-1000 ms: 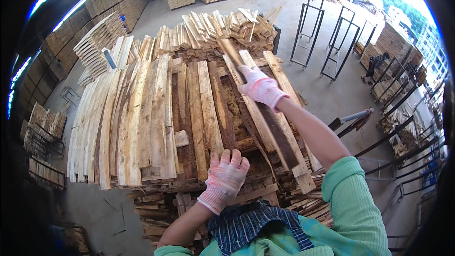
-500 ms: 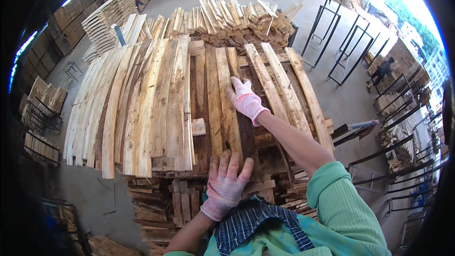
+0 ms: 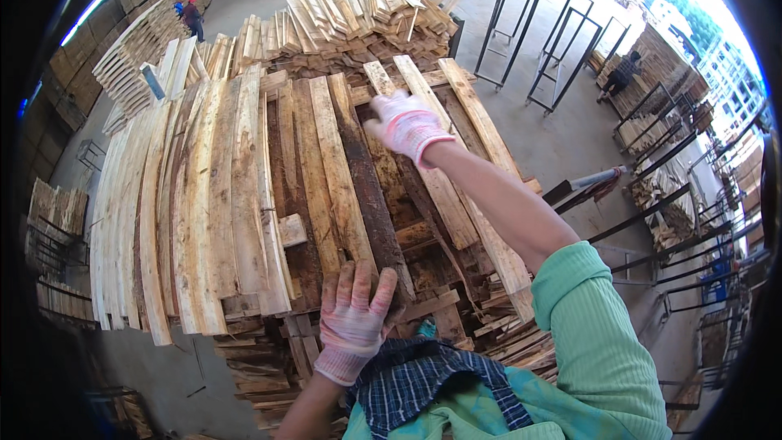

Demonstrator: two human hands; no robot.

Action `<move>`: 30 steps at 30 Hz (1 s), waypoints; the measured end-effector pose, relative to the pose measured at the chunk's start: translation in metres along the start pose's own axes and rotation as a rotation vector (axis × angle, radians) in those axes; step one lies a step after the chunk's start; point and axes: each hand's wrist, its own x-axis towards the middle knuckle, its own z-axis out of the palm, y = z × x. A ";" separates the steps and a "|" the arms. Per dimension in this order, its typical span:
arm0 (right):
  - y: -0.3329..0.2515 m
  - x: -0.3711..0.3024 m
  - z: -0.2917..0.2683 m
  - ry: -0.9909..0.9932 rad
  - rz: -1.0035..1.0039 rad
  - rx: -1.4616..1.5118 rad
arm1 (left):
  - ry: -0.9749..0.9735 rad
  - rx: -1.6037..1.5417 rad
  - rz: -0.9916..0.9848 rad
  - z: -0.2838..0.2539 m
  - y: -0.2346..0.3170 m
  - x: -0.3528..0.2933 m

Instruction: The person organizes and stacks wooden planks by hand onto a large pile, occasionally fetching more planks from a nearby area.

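Observation:
My left hand, in a pinkish white glove, lies with fingers stretched out over the near ends of the boards. Beside its fingertips are a pale rough board and a dark, bark-faced board. My right hand, gloved alike, is farther off with thumb and fingers apart. It is over the upper part of a light board; whether it touches the wood I cannot tell. Another light board lies to its right. Pale planks lie side by side on the left of the stack.
A small wood block sits among the boards. Beyond is a heap of loose slats. Black metal frames stand at the right, near a grey bar. People are at the far left; another person is at the right.
My right hand has left the middle boards and moved right, over the light ones. The bark-faced board now shows uncovered. My left hand stays at the near ends. The view has shifted.

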 end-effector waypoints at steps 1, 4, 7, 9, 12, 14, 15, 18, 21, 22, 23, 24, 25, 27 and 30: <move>0.005 -0.004 -0.002 -0.030 0.030 -0.076 | -0.058 -0.058 -0.033 -0.017 0.002 0.003; 0.029 -0.013 0.030 0.066 -0.035 -0.331 | -0.015 -0.169 0.017 -0.046 0.015 0.022; 0.025 -0.007 0.014 -0.078 0.068 -0.175 | -0.035 -0.152 0.136 -0.047 0.021 0.049; 0.050 0.002 -0.009 -0.078 0.101 0.200 | -0.165 -0.150 0.134 -0.044 0.031 0.077; 0.037 -0.020 -0.073 -0.169 0.186 0.494 | -0.352 -0.304 -0.158 -0.021 0.023 0.120; 0.053 -0.035 -0.097 -0.094 0.227 0.432 | -0.515 -0.225 -0.304 -0.025 0.028 0.165; 0.062 -0.041 -0.092 -0.068 0.179 0.391 | -0.575 -0.168 -0.361 -0.012 0.026 0.183; 0.074 -0.066 -0.049 -0.040 0.086 0.163 | -0.588 -0.115 -0.478 0.051 0.009 0.200; 0.090 -0.069 0.013 0.031 0.181 0.112 | -0.591 -0.128 -0.647 0.097 0.022 0.213; 0.102 -0.067 0.010 0.035 0.165 0.208 | -0.555 -0.128 -0.676 0.102 0.023 0.220; 0.104 -0.076 0.010 0.020 0.164 0.314 | -0.547 -0.126 -0.704 0.108 0.023 0.219; 0.108 -0.073 0.001 -0.035 0.134 0.396 | -0.536 -0.123 -0.733 0.112 0.021 0.219; 0.107 -0.069 -0.007 -0.059 0.150 0.420 | -0.484 -0.097 -0.674 0.127 0.007 0.215; 0.111 -0.069 -0.025 -0.066 0.151 0.430 | -0.614 0.045 -0.403 0.125 -0.013 0.215; 0.110 -0.091 -0.067 -0.177 0.238 0.740 | -0.389 -0.034 -0.344 0.079 -0.008 0.208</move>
